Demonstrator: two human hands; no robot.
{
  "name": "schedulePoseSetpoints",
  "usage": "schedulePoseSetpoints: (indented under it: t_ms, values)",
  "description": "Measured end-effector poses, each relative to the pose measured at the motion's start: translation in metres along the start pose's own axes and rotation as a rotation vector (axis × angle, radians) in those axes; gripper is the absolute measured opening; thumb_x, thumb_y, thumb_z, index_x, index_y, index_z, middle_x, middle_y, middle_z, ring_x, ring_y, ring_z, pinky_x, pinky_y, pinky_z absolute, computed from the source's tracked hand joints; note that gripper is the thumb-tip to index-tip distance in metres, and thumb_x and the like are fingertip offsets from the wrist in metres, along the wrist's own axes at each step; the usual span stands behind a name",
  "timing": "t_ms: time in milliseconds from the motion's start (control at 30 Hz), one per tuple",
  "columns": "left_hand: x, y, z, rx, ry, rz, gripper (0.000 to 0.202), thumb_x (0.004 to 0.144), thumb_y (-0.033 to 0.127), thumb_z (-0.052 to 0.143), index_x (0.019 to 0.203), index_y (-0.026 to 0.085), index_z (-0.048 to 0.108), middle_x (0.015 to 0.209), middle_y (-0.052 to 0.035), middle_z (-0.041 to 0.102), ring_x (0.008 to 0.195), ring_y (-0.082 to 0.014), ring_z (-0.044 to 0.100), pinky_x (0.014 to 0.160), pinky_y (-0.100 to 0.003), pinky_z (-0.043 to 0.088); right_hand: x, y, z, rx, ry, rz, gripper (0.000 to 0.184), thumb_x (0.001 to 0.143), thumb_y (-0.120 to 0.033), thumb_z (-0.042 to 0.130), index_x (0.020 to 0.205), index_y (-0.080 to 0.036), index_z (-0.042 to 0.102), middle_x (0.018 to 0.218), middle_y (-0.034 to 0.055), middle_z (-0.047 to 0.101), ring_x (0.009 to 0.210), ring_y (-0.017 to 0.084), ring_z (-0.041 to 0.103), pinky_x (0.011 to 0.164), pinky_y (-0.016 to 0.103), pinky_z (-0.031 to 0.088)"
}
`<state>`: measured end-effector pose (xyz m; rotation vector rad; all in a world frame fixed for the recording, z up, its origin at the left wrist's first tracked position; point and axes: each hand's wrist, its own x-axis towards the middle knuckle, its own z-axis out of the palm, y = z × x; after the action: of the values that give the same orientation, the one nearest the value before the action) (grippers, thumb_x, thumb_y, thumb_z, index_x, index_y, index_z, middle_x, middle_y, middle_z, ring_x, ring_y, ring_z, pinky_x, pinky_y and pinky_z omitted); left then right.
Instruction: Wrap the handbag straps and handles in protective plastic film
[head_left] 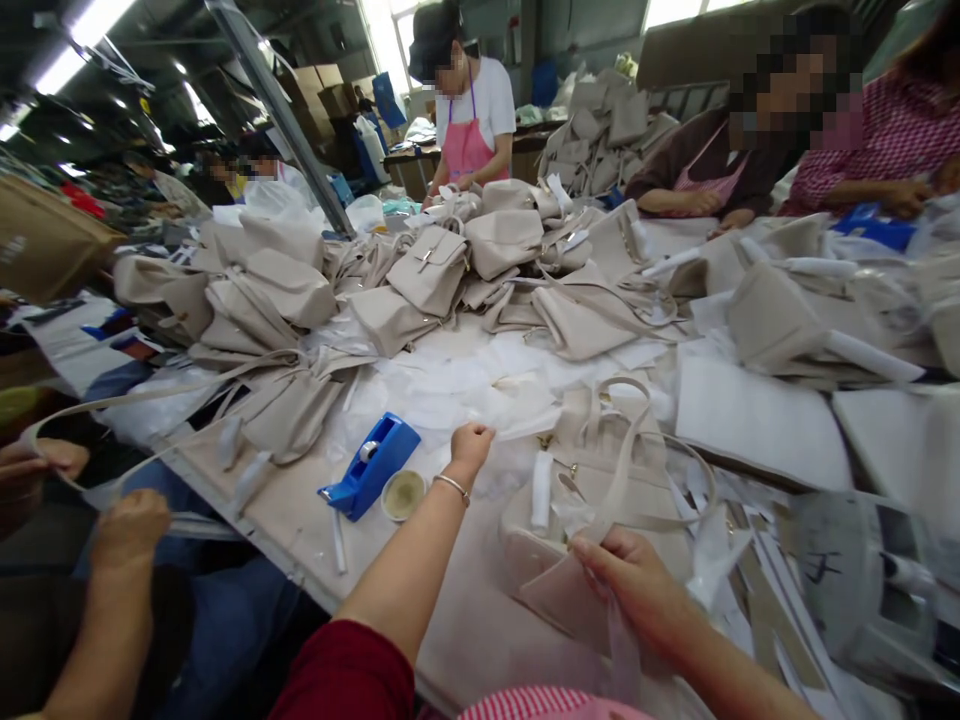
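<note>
My left hand (471, 446), a bangle at its wrist, stretches forward over thin white sheets (450, 385) spread on the table. Its fingers are closed at the edge of the sheets; what they grip is too small to make out. A beige handbag (536, 535) lies in front of me, its strap looped upward and white wrapping on its fittings. My right hand (630, 575) pinches the edge of the handbag's flap between thumb and fingers. A translucent strip (624, 645) hangs beneath that hand. Left of my left forearm are a blue tape dispenser (382, 455) and a small round tub (403, 495).
Beige handbags (427, 270) are heaped across the table's far side. White foam sheets (757, 420) and a grey machine (862, 590) stand to the right. A co-worker's hand (131, 520) holds a strap at left. Other people work opposite and at far right.
</note>
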<state>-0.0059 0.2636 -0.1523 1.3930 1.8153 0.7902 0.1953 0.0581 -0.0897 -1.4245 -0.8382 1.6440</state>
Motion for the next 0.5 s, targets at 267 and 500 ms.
schedulePoseSetpoints:
  t_ms: [267, 500]
  values:
    - [-0.010, 0.015, -0.059, -0.275, 0.062, 0.024, 0.029, 0.081, 0.038, 0.051, 0.092, 0.013, 0.063, 0.068, -0.0002, 0.063, 0.059, -0.0113, 0.058, 0.057, -0.021, 0.047, 0.007, -0.003, -0.002, 0.012, 0.028, -0.008, 0.042, 0.076, -0.053, 0.067, 0.057, -0.017, 0.057, 0.050, -0.0031, 0.044, 0.049, 0.011, 0.035, 0.049, 0.026, 0.023]
    - [-0.098, 0.033, -0.121, -0.482, 0.125, -0.072, 0.034, 0.057, 0.032, 0.076, 0.089, 0.023, 0.072, 0.068, 0.0062, 0.068, 0.061, -0.0111, 0.061, 0.052, -0.020, 0.051, -0.003, -0.011, 0.015, -0.001, -0.061, -0.137, 0.023, 0.072, -0.038, 0.069, 0.068, -0.015, 0.071, 0.061, -0.0012, 0.059, 0.060, 0.013, 0.049, 0.055, 0.024, 0.036]
